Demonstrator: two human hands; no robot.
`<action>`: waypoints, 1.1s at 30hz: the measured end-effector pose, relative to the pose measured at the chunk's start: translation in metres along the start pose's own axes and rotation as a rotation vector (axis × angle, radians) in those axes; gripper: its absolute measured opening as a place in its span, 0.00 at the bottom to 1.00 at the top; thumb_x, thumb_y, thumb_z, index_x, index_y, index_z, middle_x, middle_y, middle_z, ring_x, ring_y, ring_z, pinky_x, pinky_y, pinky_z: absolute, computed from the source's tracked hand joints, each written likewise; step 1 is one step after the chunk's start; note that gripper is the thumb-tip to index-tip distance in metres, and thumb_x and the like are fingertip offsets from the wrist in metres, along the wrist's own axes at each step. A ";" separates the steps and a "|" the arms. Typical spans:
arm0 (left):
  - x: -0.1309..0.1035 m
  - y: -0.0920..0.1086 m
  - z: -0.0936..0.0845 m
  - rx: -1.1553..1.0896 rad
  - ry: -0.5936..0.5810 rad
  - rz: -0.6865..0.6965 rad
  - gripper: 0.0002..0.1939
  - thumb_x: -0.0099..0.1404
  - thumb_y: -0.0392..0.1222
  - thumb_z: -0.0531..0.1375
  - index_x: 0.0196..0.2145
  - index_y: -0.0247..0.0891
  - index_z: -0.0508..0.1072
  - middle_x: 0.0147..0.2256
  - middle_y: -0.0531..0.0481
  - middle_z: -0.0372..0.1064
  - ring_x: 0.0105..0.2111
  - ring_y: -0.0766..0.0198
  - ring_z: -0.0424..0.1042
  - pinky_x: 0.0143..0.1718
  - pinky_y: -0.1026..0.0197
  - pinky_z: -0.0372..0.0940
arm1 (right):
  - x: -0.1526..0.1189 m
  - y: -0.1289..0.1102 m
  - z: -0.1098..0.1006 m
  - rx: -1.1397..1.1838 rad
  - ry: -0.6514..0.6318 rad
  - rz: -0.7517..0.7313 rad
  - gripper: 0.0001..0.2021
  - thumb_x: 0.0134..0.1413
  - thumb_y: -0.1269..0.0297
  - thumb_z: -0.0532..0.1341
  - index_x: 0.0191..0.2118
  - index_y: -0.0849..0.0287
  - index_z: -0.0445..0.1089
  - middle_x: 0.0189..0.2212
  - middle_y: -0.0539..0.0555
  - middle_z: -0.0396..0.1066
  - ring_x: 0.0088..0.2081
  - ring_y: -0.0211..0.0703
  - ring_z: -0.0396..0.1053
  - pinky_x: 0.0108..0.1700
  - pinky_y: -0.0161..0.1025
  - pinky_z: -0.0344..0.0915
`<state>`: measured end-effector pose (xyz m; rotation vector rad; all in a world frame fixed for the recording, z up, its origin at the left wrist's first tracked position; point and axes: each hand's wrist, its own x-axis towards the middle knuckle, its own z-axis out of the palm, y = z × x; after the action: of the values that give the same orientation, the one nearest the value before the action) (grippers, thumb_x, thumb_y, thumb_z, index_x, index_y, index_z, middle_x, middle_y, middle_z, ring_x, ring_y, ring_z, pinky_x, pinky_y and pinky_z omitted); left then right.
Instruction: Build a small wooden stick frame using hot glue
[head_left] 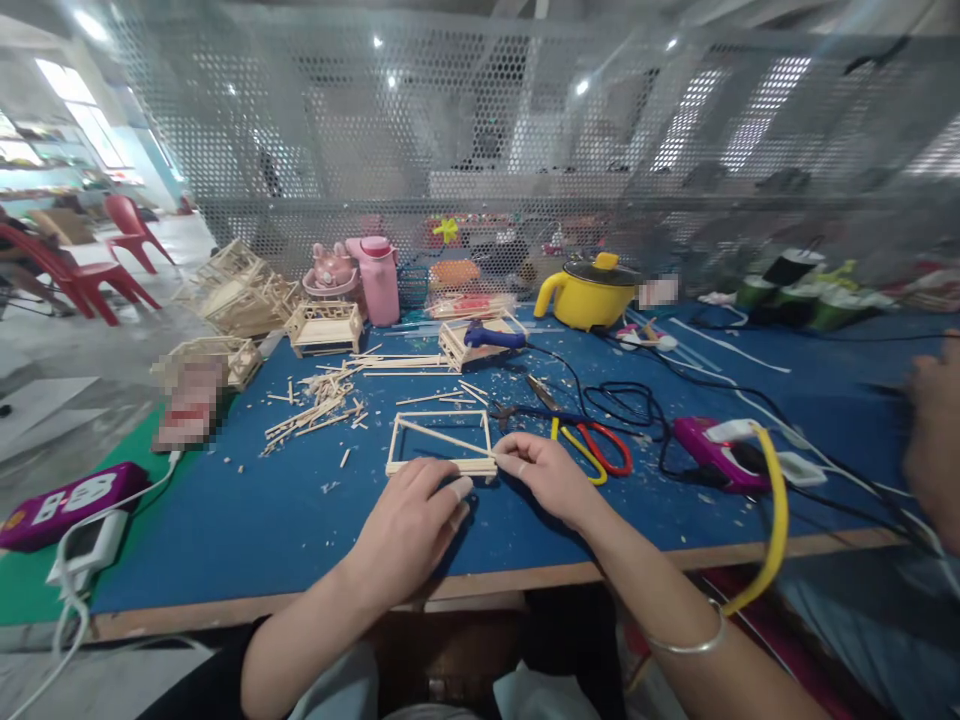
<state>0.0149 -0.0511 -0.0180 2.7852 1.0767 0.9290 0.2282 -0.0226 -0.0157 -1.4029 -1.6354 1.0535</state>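
Observation:
A small frame of pale wooden sticks point(442, 436) lies on the blue tabletop, with one stick running slantwise across it. My left hand point(412, 520) holds its near edge, fingers curled over the stacked sticks there. At the near right corner, my right hand point(544, 478) pinches the same frame between thumb and fingers; the exact contact is partly hidden. Loose wooden sticks point(319, 405) are scattered behind and left of the frame. Beyond it, a blue glue gun point(495, 338) rests on a finished-looking stick piece point(454, 345). Pliers with red and yellow handles point(592, 450) lie right of my right hand.
Several stick-built pieces point(240, 290) are piled at the back left, near a pink jug point(379, 285). A yellow pot point(596, 300) stands at the back. Black cables point(622, 400) and a purple power strip point(720, 455) occupy the right. Another person's hand point(934, 430) is at far right.

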 end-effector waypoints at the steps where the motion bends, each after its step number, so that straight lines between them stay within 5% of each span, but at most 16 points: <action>1: 0.000 0.000 -0.001 -0.010 0.003 -0.011 0.11 0.66 0.36 0.54 0.45 0.36 0.71 0.45 0.42 0.69 0.45 0.56 0.67 0.47 0.52 0.67 | 0.000 0.000 0.000 0.017 0.016 0.011 0.09 0.49 0.60 0.59 0.29 0.60 0.69 0.23 0.48 0.68 0.26 0.37 0.64 0.31 0.34 0.60; 8: 0.004 -0.009 -0.009 0.002 -0.009 -0.062 0.13 0.66 0.37 0.54 0.47 0.38 0.71 0.47 0.43 0.69 0.47 0.54 0.67 0.49 0.49 0.64 | -0.005 -0.003 -0.001 -0.320 0.162 -0.086 0.06 0.51 0.64 0.57 0.28 0.58 0.69 0.22 0.48 0.67 0.26 0.39 0.64 0.30 0.36 0.59; 12: -0.005 -0.024 -0.016 -0.140 0.181 -0.513 0.16 0.65 0.47 0.55 0.48 0.38 0.70 0.45 0.42 0.69 0.42 0.57 0.70 0.43 0.53 0.67 | -0.007 -0.004 -0.003 -0.388 0.158 -0.122 0.05 0.52 0.65 0.56 0.28 0.57 0.68 0.23 0.48 0.68 0.26 0.39 0.64 0.30 0.35 0.59; 14: -0.010 -0.031 -0.015 -0.377 0.182 -0.761 0.20 0.64 0.51 0.54 0.50 0.37 0.67 0.40 0.44 0.71 0.33 0.61 0.70 0.34 0.58 0.67 | -0.006 -0.004 -0.002 -0.386 0.150 -0.136 0.06 0.52 0.65 0.56 0.28 0.57 0.68 0.23 0.48 0.68 0.26 0.39 0.64 0.29 0.35 0.59; 16: -0.014 -0.035 -0.012 -0.667 0.120 -0.863 0.24 0.63 0.53 0.55 0.52 0.36 0.64 0.35 0.48 0.70 0.27 0.66 0.68 0.27 0.63 0.65 | -0.006 -0.006 0.000 -0.393 0.143 -0.155 0.06 0.52 0.66 0.56 0.28 0.57 0.68 0.22 0.47 0.67 0.25 0.39 0.64 0.28 0.35 0.59; 18: -0.018 -0.035 -0.011 -0.834 0.110 -0.878 0.27 0.62 0.54 0.56 0.54 0.37 0.62 0.32 0.52 0.68 0.24 0.69 0.64 0.24 0.66 0.62 | -0.006 -0.009 0.004 -0.400 0.130 -0.165 0.06 0.52 0.66 0.56 0.28 0.57 0.68 0.21 0.47 0.66 0.24 0.39 0.63 0.27 0.34 0.58; 23: -0.030 -0.033 -0.017 -0.833 0.154 -0.937 0.28 0.59 0.55 0.59 0.53 0.39 0.63 0.28 0.56 0.64 0.21 0.71 0.61 0.21 0.68 0.59 | -0.005 -0.018 0.016 -0.395 0.055 -0.233 0.06 0.53 0.68 0.55 0.28 0.57 0.67 0.26 0.49 0.70 0.28 0.39 0.65 0.30 0.35 0.60; 33: -0.044 -0.029 -0.007 -0.930 0.335 -0.966 0.28 0.61 0.50 0.59 0.55 0.39 0.56 0.40 0.47 0.73 0.32 0.66 0.73 0.34 0.63 0.69 | 0.002 -0.014 0.016 -0.451 -0.030 -0.341 0.07 0.58 0.67 0.55 0.31 0.56 0.68 0.29 0.50 0.70 0.32 0.41 0.68 0.36 0.37 0.62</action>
<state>-0.0327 -0.0575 -0.0418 1.1875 1.3148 1.2534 0.2075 -0.0235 -0.0096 -1.3130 -2.1328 0.5307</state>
